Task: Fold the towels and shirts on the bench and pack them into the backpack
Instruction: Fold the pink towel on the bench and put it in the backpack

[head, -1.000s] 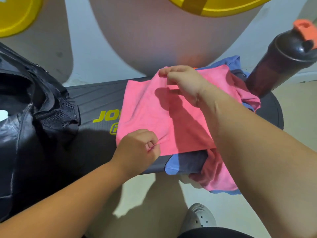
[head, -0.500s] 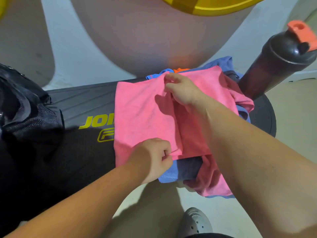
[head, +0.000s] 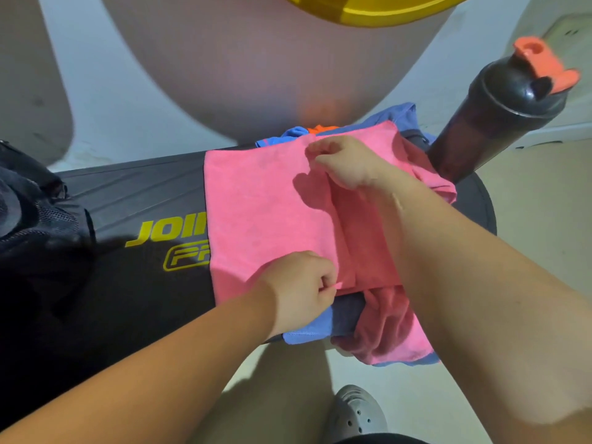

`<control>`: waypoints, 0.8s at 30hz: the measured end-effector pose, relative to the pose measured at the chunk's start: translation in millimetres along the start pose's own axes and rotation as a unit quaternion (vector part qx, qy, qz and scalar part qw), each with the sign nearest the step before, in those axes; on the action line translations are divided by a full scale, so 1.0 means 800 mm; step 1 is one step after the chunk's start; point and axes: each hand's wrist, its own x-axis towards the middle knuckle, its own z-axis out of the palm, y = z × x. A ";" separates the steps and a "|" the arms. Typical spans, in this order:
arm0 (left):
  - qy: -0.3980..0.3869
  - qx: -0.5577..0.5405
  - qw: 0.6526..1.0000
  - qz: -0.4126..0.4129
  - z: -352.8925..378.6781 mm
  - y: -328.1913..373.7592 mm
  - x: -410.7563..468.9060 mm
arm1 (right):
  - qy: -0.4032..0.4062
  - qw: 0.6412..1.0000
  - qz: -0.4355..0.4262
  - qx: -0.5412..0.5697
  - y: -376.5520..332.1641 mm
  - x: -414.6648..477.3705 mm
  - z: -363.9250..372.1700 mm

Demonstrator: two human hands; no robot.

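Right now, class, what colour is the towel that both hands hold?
The towel is pink; the head view shows it best.

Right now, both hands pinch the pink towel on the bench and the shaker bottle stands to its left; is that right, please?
Not quite: the head view shows the shaker bottle to the right of the pink towel. The left hand and right hand do pinch it on the bench.
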 end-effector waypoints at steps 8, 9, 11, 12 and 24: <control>0.037 -0.043 0.998 -0.008 -0.006 0.017 -0.005 | 0.092 0.994 -0.035 -0.054 0.008 -0.003 -0.006; 0.047 -0.036 0.998 -0.019 -0.008 0.016 -0.007 | 0.093 0.987 -0.046 -0.121 0.013 -0.003 0.000; 0.084 -0.012 0.995 -0.056 -0.016 0.008 -0.015 | 0.136 0.959 -0.068 -0.238 0.015 -0.007 0.019; 0.106 0.002 0.991 -0.082 -0.022 -0.001 -0.022 | 0.156 0.947 -0.085 -0.268 0.008 -0.012 0.031; 0.131 0.157 0.925 -0.319 -0.051 -0.089 -0.112 | -0.121 0.944 -0.135 -0.275 -0.079 -0.021 0.159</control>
